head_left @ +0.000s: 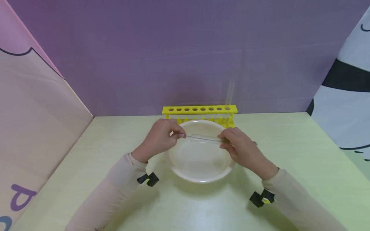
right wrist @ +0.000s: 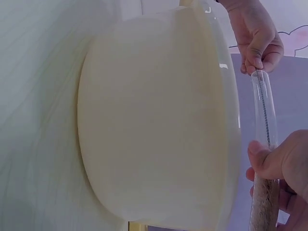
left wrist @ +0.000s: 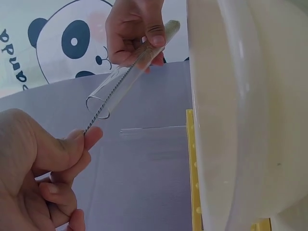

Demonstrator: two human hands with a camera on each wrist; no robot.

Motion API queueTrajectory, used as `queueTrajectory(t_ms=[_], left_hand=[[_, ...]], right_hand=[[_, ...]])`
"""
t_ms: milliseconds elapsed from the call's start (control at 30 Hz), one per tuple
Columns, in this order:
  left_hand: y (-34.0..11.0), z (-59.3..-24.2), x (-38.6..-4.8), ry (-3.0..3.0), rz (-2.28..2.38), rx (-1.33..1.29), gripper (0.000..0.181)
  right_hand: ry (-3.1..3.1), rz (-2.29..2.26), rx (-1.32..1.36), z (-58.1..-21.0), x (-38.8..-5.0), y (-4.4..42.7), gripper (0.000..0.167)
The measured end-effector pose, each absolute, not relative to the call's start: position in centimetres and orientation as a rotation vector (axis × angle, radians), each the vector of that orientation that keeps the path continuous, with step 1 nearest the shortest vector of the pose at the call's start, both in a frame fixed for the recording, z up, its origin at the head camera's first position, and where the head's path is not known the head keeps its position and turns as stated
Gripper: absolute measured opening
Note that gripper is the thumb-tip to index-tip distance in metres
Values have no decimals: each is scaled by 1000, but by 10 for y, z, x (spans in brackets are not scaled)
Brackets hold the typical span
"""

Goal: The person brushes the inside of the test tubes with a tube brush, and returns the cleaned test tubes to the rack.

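Note:
Over a white basin (head_left: 200, 179), my right hand (head_left: 244, 149) grips a clear glass test tube (left wrist: 107, 89) around its closed half. Inside the tube lies a test tube brush; its pale bristles (right wrist: 264, 204) fill the closed end under my right fingers. The brush's twisted wire handle (left wrist: 91, 121) comes out of the tube's open mouth. My left hand (head_left: 163, 136) pinches that wire's end between thumb and forefinger, close to the mouth in the right wrist view. The tube lies nearly level across the basin in the head view.
Behind the basin stands a yellow test tube rack (head_left: 199, 110) with a row of holes. Another clear test tube (head_left: 230, 93) stands in its right end. A purple backdrop (head_left: 185, 57) rises behind the pale wooden table (head_left: 196, 211), with printed panels on both sides.

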State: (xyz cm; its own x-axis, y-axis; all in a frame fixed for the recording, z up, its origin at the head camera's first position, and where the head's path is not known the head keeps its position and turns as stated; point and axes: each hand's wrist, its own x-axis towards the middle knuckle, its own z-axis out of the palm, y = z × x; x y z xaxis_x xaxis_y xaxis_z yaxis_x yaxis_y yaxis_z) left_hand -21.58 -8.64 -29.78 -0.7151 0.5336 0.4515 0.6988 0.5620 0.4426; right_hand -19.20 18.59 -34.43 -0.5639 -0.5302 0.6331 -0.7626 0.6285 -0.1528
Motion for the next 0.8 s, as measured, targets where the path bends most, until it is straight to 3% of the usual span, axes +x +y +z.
queueTrajectory(t_ms=[800], left_hand=[[-92, -299, -219, -2604, -1072, -881, 8]], right_hand=[[-2229, 501, 956, -346, -190, 190, 37]])
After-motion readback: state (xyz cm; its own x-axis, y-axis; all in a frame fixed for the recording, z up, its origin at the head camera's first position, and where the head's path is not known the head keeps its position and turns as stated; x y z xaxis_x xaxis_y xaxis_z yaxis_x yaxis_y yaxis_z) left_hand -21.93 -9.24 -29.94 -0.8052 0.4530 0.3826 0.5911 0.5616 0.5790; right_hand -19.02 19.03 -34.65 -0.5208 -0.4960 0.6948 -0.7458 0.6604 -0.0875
